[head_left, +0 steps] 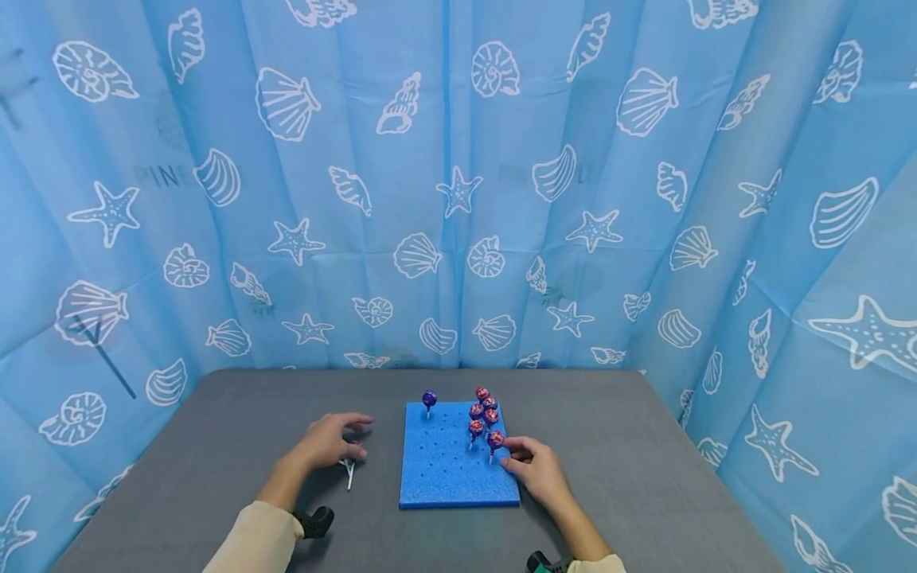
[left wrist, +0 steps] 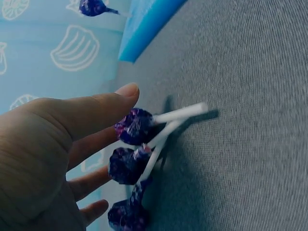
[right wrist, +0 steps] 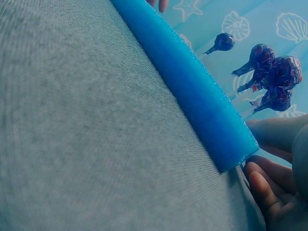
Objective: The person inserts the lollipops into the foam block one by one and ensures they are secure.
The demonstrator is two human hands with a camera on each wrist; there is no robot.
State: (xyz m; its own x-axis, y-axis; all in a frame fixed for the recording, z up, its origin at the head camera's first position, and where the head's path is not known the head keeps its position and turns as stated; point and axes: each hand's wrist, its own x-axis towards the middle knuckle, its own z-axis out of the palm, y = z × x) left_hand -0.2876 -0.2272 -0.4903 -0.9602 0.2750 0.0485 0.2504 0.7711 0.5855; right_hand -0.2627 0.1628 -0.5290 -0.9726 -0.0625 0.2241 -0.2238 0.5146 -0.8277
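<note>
Purple lollipops (left wrist: 126,167) on the worktop (head_left: 609,493) looked light but slippery-wrapped, so the sticks (left wrist: 180,114) seemed the best hold, left hand (head_left: 328,441) spread wide beside them, right hand (head_left: 539,472) against the foam board (head_left: 426,484), grip unclear tbh.

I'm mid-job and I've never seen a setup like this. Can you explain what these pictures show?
There's no machine: the left grip and right grip are a person's bare hands. The wide picture looks forward and down from the head; the two close ones look out from each wrist. On the gray table lies a blue foam board. One purple lollipop stands at its far left corner; six red-and-purple lollipops stand toward its right side. Three loose lollipops lie on the table at the left grip, which doesn't clearly hold any. The right grip is at the board's right edge; I can't tell whether it grasps the board or only touches it.
</note>
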